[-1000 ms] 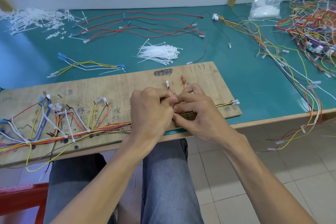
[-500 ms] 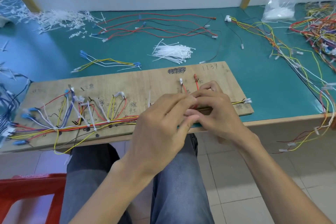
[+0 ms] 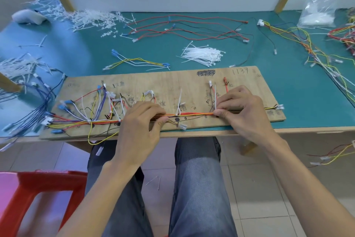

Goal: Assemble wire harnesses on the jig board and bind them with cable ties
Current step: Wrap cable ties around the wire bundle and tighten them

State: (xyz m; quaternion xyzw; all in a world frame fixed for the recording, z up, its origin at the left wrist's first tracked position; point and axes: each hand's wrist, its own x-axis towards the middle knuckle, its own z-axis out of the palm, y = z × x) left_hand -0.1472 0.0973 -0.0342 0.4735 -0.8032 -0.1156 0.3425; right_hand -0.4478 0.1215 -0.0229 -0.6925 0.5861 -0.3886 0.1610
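A wooden jig board (image 3: 172, 83) lies along the front of the teal table. A red, yellow and orange wire bundle (image 3: 190, 115) runs lengthwise across it, with several white cable ties standing up from it. My left hand (image 3: 140, 123) pinches the bundle near the board's middle. My right hand (image 3: 242, 110) pinches the bundle further right, at an upright white cable tie (image 3: 215, 98). Another tie (image 3: 179, 102) stands on the stretch of bundle between my hands. At the left end the wires fan out to blue and white connectors (image 3: 63, 106).
A heap of loose white cable ties (image 3: 203, 56) lies just behind the board. Red and black wires (image 3: 192, 27), a yellow-white wire set (image 3: 138, 61) and coloured harnesses (image 3: 307, 44) are spread over the table. A plastic bag (image 3: 318, 6) stands back right. A red stool (image 3: 38, 194) is lower left.
My hands have separated along the bundle: the left slid left, the right stayed near the right-hand tie. The view shifted left, bringing more of the board's left end into sight.
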